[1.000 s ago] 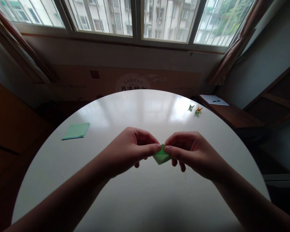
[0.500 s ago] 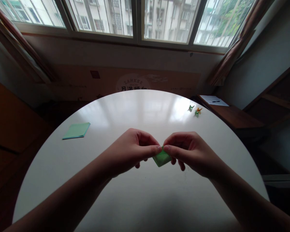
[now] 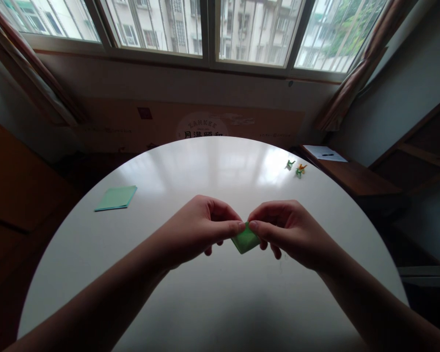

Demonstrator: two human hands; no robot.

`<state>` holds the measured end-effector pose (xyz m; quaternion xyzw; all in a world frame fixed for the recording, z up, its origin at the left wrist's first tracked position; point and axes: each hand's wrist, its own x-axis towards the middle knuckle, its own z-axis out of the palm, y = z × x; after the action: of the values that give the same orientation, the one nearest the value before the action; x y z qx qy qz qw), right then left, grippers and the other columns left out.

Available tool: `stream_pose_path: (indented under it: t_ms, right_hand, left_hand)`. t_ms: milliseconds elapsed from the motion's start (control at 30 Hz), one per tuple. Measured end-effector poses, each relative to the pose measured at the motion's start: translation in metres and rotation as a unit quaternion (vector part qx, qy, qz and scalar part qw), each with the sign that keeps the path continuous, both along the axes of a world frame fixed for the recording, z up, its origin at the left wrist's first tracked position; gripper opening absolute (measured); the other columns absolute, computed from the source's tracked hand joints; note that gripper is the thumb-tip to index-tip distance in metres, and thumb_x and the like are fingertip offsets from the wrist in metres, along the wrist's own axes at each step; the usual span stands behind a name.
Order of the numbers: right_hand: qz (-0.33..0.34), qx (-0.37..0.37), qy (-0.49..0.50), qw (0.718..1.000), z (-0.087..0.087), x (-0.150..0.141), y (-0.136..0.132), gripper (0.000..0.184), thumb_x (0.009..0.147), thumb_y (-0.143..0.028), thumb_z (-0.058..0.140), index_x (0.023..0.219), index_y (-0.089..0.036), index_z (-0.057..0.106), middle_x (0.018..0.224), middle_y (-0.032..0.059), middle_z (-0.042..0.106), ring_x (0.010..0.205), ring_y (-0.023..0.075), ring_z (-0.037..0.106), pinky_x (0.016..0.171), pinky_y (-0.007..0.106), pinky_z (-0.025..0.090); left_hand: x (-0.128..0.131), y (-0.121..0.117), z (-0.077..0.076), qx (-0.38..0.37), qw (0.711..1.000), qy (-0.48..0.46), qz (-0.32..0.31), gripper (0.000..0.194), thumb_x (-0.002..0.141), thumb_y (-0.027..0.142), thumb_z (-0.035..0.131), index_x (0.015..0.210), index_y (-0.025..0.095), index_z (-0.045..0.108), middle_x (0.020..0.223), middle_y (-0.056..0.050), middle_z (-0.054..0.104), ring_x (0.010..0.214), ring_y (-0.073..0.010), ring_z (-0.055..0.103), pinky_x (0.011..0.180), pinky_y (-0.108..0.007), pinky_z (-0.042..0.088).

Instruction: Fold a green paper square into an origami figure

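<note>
A small folded green paper [image 3: 245, 240] is held up between my two hands over the table, one corner pointing down toward me. My left hand [image 3: 209, 222] pinches its upper left edge between thumb and forefinger. On the opposite side, my right hand [image 3: 282, 225] grips the upper right edge the same way. Both thumb tips nearly meet at the top of the paper. The fingers cover its side corners, and its far face is hidden.
The round white table [image 3: 220, 303] fills the foreground. A stack of light green paper squares [image 3: 116, 198] lies at its left. Small folded paper figures [image 3: 299, 170], green and orange, stand at the far right. Beyond them, a brown side table [image 3: 370, 173] carries a white sheet [image 3: 324, 152] and a pen.
The green paper has tipped slightly, so its near face shows more flatly and its lower corner sits a bit lower. Both hands keep their pinch with barely any shift.
</note>
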<state>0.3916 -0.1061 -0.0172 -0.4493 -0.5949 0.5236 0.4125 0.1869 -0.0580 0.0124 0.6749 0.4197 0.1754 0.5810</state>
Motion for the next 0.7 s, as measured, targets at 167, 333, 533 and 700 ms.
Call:
stream_pose_path:
  t_ms: [167,333,533,700]
  right_hand:
    - [0.003,-0.003,0.000,1.000,0.0002,0.0008,0.0008,0.008,0.081,-0.021,0.077,0.087,-0.016,0.074,0.065,-0.0004,0.066,0.054,0.0114,0.062,0.037,0.013,0.045]
    - [0.008,0.006,-0.007,1.000,0.0022,0.0014,0.0007,0.012,0.081,-0.025,0.078,0.088,-0.015,0.075,0.065,0.0008,0.065,0.054,0.0118,0.061,0.037,0.014,0.044]
    - [0.011,0.021,-0.016,1.000,0.0019,0.0002,0.0011,0.016,0.081,-0.030,0.079,0.086,-0.015,0.075,0.068,0.0021,0.067,0.053,0.0115,0.059,0.037,0.015,0.044]
    - [0.018,0.022,-0.013,0.999,0.0014,0.0032,0.0016,0.017,0.082,-0.032,0.079,0.089,-0.016,0.075,0.070,0.0021,0.068,0.054,0.0110,0.058,0.038,0.015,0.044]
  left_hand:
    - [0.0009,0.0001,0.0024,0.000,1.000,0.008,-0.003,0.014,0.075,0.030,0.073,0.076,0.017,0.075,0.058,0.002,0.058,0.054,-0.0111,0.050,0.040,-0.016,0.040]
    - [0.0031,-0.0006,0.0059,-0.011,1.000,0.019,-0.009,0.015,0.074,0.030,0.073,0.077,0.016,0.075,0.058,0.001,0.058,0.054,-0.0119,0.049,0.041,-0.018,0.039]
    - [0.0028,-0.0007,0.0067,-0.010,1.000,0.027,-0.010,0.017,0.071,0.031,0.074,0.078,0.015,0.076,0.061,-0.001,0.061,0.057,-0.0136,0.051,0.043,-0.020,0.040]
    - [0.0032,-0.0010,0.0076,-0.005,1.000,0.029,-0.002,0.017,0.073,0.030,0.073,0.079,0.015,0.076,0.060,0.000,0.060,0.056,-0.0134,0.050,0.043,-0.020,0.040]
